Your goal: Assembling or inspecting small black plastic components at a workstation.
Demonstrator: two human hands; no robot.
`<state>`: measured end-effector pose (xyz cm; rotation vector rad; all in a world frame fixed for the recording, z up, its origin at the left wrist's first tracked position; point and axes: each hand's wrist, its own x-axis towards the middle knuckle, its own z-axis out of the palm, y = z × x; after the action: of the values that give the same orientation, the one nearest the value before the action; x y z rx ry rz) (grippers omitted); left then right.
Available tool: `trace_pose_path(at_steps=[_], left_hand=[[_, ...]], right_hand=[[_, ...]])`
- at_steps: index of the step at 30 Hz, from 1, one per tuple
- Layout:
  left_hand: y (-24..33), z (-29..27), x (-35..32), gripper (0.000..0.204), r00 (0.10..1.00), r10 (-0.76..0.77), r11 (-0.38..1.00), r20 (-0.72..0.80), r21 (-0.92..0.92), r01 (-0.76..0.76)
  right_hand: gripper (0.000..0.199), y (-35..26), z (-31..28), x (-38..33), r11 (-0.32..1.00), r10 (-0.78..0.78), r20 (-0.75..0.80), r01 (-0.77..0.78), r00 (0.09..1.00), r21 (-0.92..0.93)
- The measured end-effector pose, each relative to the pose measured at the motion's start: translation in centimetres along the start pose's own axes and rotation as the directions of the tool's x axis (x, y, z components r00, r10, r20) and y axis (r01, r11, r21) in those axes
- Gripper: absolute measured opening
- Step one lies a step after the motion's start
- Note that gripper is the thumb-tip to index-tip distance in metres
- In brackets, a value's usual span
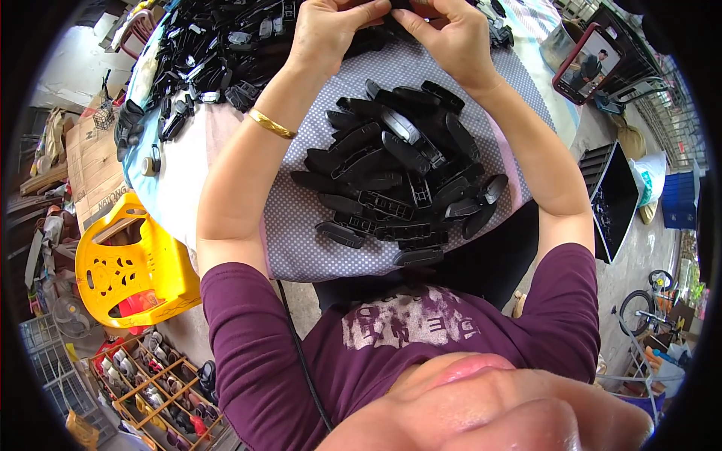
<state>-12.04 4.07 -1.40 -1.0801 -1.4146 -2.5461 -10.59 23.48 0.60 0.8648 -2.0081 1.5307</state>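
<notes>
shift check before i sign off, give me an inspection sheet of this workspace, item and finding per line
Surface: table, covered in overlapping cloths, dotted one nearest the person
Job's things: small pile of black parts between the forearms; larger heap upper left
Clutter: phone, upper right
Hands: left hand and right hand close together at the top edge; grip hidden
Cables: black cable along the left sleeve
Surroundings: yellow chair left, black bin right
</notes>
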Motion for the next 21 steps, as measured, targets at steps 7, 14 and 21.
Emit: trace_pose_path(at_steps=[7,14,21], left_hand=[[-1.0,2.4,-0.4,0.031,0.851,-0.153,0.956,-0.502,0.144,0.257],[1.3,1.8,0.0,0.023,0.911,-0.176,0.956,-0.372,0.154,0.248],[1.6,2.1,-0.2,0.02,0.949,-0.143,0.949,-0.283,0.232,0.212]], right_hand=[[0.03,-0.5,-0.6,0.0,0.883,-0.29,0.059,0.291,0.955,-0.369],[0.023,1.3,-0.1,1.0,0.861,0.416,0.393,-0.495,0.82,0.121],[0.018,1.5,0.1,-0.5,0.978,0.149,0.299,-0.185,0.942,0.095]])
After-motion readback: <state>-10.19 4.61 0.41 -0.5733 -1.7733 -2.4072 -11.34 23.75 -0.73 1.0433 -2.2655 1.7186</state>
